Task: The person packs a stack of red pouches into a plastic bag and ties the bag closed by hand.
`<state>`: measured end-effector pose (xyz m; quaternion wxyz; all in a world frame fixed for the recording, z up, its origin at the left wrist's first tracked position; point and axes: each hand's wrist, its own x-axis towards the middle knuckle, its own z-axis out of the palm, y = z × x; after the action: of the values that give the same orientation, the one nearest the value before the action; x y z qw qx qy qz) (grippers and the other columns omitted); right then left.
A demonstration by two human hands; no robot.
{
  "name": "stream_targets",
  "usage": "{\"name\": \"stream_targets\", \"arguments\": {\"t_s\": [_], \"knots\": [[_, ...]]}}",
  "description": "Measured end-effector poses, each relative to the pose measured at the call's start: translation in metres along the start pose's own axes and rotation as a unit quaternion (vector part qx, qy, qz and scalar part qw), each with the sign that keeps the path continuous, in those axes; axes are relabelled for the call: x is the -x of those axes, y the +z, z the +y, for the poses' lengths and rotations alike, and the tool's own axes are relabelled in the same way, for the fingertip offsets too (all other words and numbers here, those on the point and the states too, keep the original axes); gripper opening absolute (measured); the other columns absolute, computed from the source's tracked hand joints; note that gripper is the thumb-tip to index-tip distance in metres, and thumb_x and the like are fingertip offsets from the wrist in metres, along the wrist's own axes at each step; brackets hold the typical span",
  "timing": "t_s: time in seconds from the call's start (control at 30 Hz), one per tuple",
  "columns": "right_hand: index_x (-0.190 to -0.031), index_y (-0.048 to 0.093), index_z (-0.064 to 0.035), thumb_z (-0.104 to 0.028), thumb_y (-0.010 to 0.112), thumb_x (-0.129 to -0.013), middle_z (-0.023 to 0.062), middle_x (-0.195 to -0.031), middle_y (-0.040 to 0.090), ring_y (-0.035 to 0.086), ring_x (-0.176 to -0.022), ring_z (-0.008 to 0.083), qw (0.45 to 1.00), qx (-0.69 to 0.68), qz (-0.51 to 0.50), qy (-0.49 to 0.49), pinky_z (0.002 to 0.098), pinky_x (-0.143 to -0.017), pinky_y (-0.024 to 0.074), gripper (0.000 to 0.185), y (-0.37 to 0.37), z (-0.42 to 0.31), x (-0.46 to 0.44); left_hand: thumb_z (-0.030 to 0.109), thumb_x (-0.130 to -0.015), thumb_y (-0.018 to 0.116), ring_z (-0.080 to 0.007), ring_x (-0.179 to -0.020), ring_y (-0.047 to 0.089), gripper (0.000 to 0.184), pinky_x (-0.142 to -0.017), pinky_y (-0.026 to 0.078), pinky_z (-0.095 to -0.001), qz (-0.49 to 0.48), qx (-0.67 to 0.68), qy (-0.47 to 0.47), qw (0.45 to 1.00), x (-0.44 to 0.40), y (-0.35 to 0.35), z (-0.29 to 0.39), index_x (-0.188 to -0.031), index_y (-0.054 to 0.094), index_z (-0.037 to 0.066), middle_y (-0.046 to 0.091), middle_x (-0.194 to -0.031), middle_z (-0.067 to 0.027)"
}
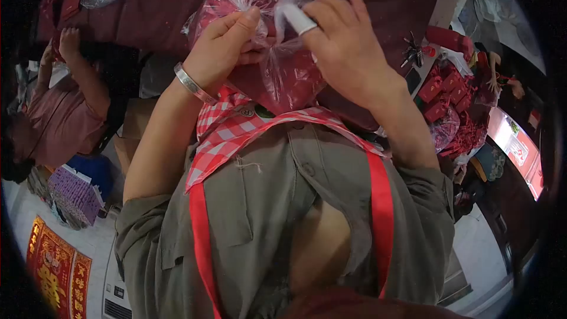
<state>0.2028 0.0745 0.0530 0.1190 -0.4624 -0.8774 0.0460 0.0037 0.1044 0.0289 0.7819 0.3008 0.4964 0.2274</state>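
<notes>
A clear plastic bag (208,15) with red contents lies on the dark red cloth in front of me. My left hand (227,41), with a silver bracelet at the wrist, is closed in a pinch on the bag's gathered plastic. Facing it, my right hand (342,38) has its fingers bent around the loose, twisted plastic at the bag's neck, and a white cover sits on one finger. Part of the clear plastic hangs down between both hands toward my red checked apron (221,150). The right fingertips are partly hidden and slightly blurred.
The dark red cloth (159,0) covers the table. Another person's arm (85,77) is at the left. Red packets with tassels (446,91) are piled at the right, near another person's hands (495,77). A purple patterned stack (74,192) stands low on the left.
</notes>
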Motion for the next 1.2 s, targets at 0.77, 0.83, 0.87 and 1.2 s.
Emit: {"name": "stream_targets", "arguments": {"t_s": [0.77, 0.83, 0.87, 1.2], "knots": [[-0.090, 0.057, -0.0129, -0.018, 0.059, -0.073, 0.0071, -0.108, 0.062, 0.056, -0.108, 0.0284, 0.926, -0.178, 0.058, -0.329, 0.0489, -0.096, 0.0378, 0.018, -0.039, -0.016, 0.008, 0.032, -0.096, 0.042, -0.0110, -0.092, 0.060, 0.034, -0.073, 0.048, -0.0213, -0.078, -0.055, 0.023, 0.995, -0.004, -0.003, 0.001, -0.105, 0.060, 0.004, 0.065, -0.097, -0.0049], [-0.089, 0.057, -0.0130, -0.019, 0.058, -0.074, 0.0075, -0.109, 0.061, 0.056, -0.110, 0.0274, 0.929, -0.166, 0.038, -0.329, 0.0489, -0.097, 0.0364, 0.017, -0.025, -0.012, 0.000, 0.031, -0.096, 0.042, -0.0112, -0.090, 0.060, 0.035, -0.074, 0.048, -0.0226, -0.085, -0.048, 0.018, 0.995, -0.006, -0.006, -0.001, -0.106, 0.060, 0.003, 0.064, -0.095, -0.0052], [-0.089, 0.056, -0.0131, -0.020, 0.058, -0.075, 0.0080, -0.111, 0.061, 0.055, -0.111, 0.0264, 0.931, -0.157, 0.016, -0.330, 0.0490, -0.099, 0.0351, 0.016, -0.020, -0.012, -0.003, 0.030, -0.096, 0.042, -0.0111, -0.088, 0.060, 0.034, -0.074, 0.049, -0.0233, -0.101, -0.054, 0.076, 0.991, -0.007, -0.010, -0.004, -0.107, 0.059, 0.003, 0.064, -0.095, -0.0047], [-0.099, 0.054, -0.0300, -0.004, 0.062, -0.073, 0.0075, -0.099, 0.060, 0.060, -0.089, 0.0236, 0.961, -0.052, 0.006, -0.271, 0.0485, -0.090, 0.0440, 0.037, -0.008, 0.020, 0.002, 0.033, -0.094, 0.045, -0.0106, -0.082, 0.059, 0.035, -0.072, 0.048, -0.0245, -0.050, -0.028, 0.007, 0.998, -0.004, -0.002, -0.002, -0.108, 0.058, 0.004, 0.063, -0.095, -0.0048]]}}
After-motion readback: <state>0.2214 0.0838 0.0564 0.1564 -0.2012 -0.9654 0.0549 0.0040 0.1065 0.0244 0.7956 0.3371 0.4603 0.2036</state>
